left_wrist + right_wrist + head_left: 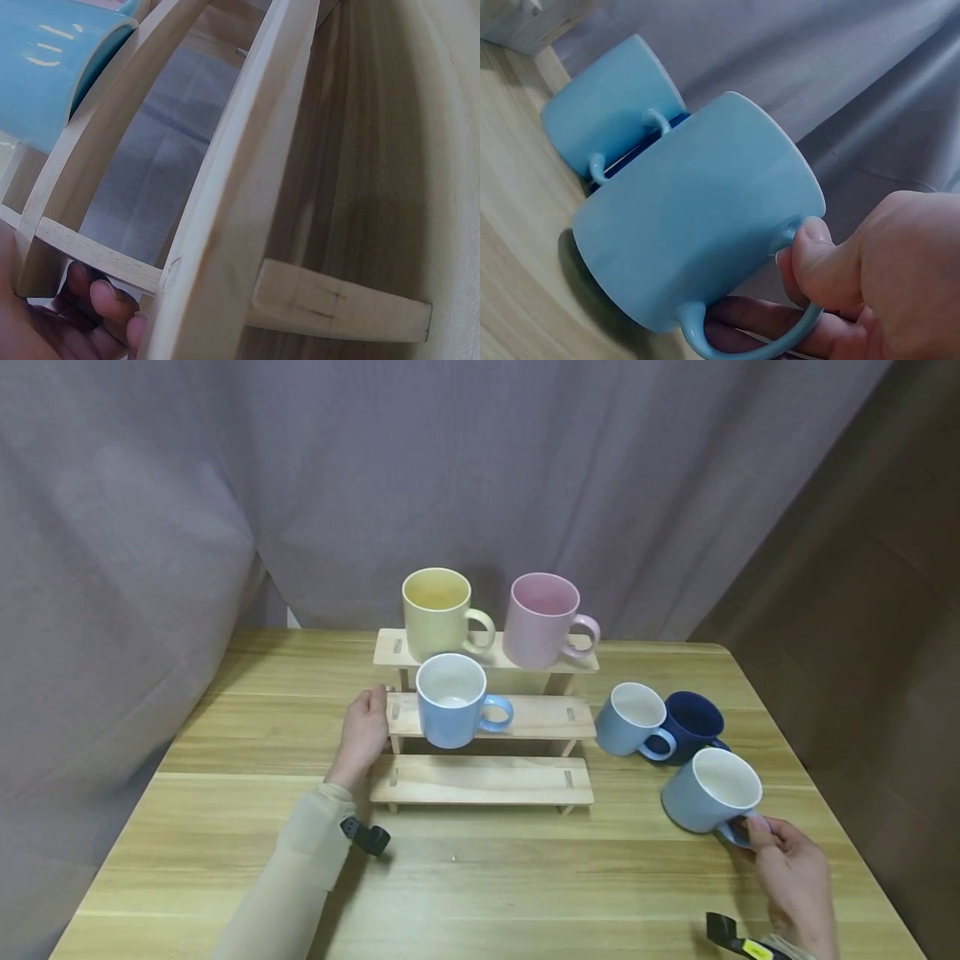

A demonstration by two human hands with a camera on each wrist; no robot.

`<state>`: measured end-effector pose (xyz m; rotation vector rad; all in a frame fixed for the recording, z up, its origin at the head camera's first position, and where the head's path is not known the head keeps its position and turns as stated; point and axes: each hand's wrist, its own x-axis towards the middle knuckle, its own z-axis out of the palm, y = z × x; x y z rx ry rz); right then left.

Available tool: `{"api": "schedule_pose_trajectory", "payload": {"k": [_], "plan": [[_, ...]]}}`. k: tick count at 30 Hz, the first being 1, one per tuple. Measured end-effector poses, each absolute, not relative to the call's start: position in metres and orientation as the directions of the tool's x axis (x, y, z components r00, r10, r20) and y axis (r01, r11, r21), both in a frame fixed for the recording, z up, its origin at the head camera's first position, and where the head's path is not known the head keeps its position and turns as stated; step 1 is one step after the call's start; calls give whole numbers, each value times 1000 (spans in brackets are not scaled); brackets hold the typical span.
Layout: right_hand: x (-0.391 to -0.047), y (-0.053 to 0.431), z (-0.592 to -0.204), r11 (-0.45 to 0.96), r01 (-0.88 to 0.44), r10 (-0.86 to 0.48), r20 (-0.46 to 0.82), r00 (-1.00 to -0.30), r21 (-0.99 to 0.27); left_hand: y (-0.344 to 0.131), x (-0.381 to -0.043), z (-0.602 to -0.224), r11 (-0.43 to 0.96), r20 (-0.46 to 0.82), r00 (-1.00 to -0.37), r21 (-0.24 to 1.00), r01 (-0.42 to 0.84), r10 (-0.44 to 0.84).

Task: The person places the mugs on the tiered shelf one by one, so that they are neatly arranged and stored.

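Observation:
My right hand (798, 877) grips the handle of a light blue mug (703, 797) with a white inside, thumb on top of the handle. That mug leans a little, and a shadow lies under its base in the right wrist view. At the left end of the three-tier wooden rack (487, 781), my left hand (365, 727) holds the middle tier, fingers curled under its side piece in the left wrist view. A blue mug (447, 718) stands on that tier. On the top tier are a yellow mug (435, 622) and a pink mug (536, 627).
Right of the rack, another light blue mug (626, 727) stands against a dark blue mug (693, 718), close behind the held one. A grey curtain (480, 468) hangs along the back of the wooden table (525, 893). Brown cloth (885, 610) hangs at the right.

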<state>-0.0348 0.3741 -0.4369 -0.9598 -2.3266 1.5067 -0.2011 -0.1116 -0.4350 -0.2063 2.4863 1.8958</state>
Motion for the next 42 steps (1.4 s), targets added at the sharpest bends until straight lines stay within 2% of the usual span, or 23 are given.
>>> {"api": "schedule_pose_trajectory", "payload": {"k": [5,8,15,22,33,42], "plan": [[-31,374,-428,122,355,650,-196,-734,-927,-112,-202,-435,254,-95,-991,960,-117,-95],[-28,373,-421,126,340,653,-181,-736,-932,-112,-202,-435,247,-107,-990,961,-126,-88],[-20,369,-405,30,226,609,-161,-777,-974,-115,-202,-435,205,-152,-986,965,-164,-75],[-15,360,-387,-42,131,606,-130,-785,-990,-116,-202,-429,179,-182,-980,965,-193,-76],[-23,331,-365,85,157,568,-82,-819,-984,-114,-201,-422,187,-226,-973,955,-229,-37],[-38,301,-353,266,93,475,47,-879,-960,-114,-201,-426,236,-169,-985,956,-174,-39]]}}
